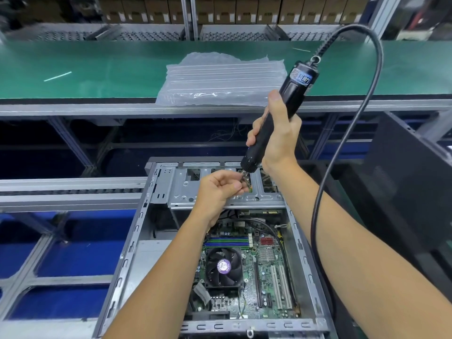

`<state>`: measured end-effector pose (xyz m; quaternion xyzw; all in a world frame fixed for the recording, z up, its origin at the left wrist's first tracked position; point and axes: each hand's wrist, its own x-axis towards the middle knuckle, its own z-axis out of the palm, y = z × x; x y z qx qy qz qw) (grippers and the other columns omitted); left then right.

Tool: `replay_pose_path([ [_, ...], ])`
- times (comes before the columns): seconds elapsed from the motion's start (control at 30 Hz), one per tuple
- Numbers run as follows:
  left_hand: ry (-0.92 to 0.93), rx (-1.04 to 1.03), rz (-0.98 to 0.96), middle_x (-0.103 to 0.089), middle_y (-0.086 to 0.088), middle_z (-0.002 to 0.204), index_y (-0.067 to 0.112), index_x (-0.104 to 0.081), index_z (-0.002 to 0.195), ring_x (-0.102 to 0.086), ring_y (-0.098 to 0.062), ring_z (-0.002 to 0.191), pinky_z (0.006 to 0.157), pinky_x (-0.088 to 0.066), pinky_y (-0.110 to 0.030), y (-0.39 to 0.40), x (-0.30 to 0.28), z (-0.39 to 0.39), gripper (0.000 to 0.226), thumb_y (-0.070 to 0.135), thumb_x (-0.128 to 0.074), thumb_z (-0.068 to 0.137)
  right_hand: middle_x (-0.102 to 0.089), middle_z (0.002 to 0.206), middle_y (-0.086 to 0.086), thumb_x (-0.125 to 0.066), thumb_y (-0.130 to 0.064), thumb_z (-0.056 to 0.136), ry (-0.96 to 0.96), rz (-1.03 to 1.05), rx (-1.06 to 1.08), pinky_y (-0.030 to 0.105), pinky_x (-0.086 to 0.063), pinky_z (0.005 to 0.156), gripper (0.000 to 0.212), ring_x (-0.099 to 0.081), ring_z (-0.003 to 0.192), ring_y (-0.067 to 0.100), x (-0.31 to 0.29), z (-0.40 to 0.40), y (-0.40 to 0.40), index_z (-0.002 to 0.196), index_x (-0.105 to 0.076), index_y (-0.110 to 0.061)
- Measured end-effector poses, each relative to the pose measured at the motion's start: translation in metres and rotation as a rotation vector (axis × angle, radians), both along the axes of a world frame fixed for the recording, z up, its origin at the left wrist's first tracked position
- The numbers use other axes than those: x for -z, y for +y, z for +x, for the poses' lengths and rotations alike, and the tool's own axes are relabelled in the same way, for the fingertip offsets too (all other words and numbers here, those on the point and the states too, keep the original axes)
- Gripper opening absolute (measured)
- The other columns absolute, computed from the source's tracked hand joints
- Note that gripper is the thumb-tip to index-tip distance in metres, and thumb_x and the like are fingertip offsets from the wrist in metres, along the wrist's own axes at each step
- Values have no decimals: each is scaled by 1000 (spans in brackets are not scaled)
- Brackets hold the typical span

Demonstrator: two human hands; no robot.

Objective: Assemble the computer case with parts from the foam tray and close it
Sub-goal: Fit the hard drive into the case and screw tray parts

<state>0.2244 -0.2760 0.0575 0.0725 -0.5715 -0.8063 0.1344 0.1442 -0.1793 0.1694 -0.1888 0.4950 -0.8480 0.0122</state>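
Closest to the camera, the open grey steel computer case [137, 243] lies flat with its side off, and the green motherboard [266, 272] sits inside with a black round-bladed cooling fan [223, 267] on it, purple label at the hub. Both forearms reach out over the board. Up at the case's far end, the silver perforated drive cage [181, 189] spans the width, and that's where the action is. The left hand [219, 189] hovers over the cage, fingers curled in, fingertips pinching something small right at the driver's tip; too tiny to say what it is. The right hand [276, 135] is wrapped firmly around the black cylindrical electric screwdriver [281, 113], which tilts with its bit pointing down at the cage, just beside the left fingertips. From the tool's top, a thick black power cable [367, 99] arcs high and drops down to the right. Beyond the case, a clear inflated air-cushion bag [220, 79] rests on the green conveyor belt [85, 69]. Furthest back, brown cardboard boxes [244, 11] line the shelf.
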Motion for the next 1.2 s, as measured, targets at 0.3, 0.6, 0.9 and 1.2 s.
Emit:
replay_pose_path([
  [0.3, -96, -105, -402, -63, -4, 69, 12, -64, 76, -59, -13, 58, 57, -50, -23, -6, -7, 13, 14, 19, -65, 89, -47, 49, 6, -68, -46, 78, 64, 94, -47, 31, -39, 42, 38, -42, 36, 23, 10, -1, -1, 66, -51, -14],
  [0.6, -806, 612, -434, -69, -12, 83, 4, -65, 92, -63, -12, 64, 63, -53, -15, -8, 20, 26, 27, 29, -72, 83, -46, 50, 12, -67, -38, 84, 107, 209, -109, 30, -40, 42, 36, -44, 36, 24, 29, 4, -11, 67, -48, -12],
  [0.9, -829, 215, 1, -66, -8, 113, 6, -71, 95, -60, -16, 100, 78, -56, -24, 5, 36, 14, 41, 26, -87, 63, -49, 52, 9, -67, -44, 82, 92, 205, -104, 30, -42, 43, 28, -46, 38, 23, 39, 1, -10, 66, -54, -24],
  [1.2, -701, 136, 124, -72, 1, 97, 8, -72, 89, -58, -13, 95, 88, -42, -27, 11, 43, 10, 24, 12, -82, 68, -48, 50, 9, -66, -42, 83, 108, 184, -106, 29, -41, 42, 31, -46, 37, 23, 42, 0, -12, 68, -51, -19],
])
